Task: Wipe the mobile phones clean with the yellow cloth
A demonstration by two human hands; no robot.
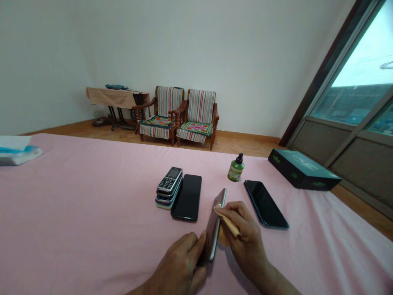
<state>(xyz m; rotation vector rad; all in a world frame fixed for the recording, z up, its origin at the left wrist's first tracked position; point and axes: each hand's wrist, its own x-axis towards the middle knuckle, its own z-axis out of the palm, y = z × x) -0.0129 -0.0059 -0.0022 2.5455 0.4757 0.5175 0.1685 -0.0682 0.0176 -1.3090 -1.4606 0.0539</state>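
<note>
My left hand (181,264) grips the near end of a slim metallic smartphone (215,223), which stands tilted on its edge above the pink table cover (92,205). My right hand (242,235) pinches a small yellowish cloth (229,223) and presses it against the phone's right face. Both hands are closed. A black smartphone (265,203) lies flat just right of my right hand.
A stack of keypad phones (169,187) and a black smartphone (187,196) lie left of centre. A small green bottle (236,168) and a dark box (302,169) stand farther back right. A white and blue packet (16,150) lies far left. Two striped chairs (178,115) stand by the wall.
</note>
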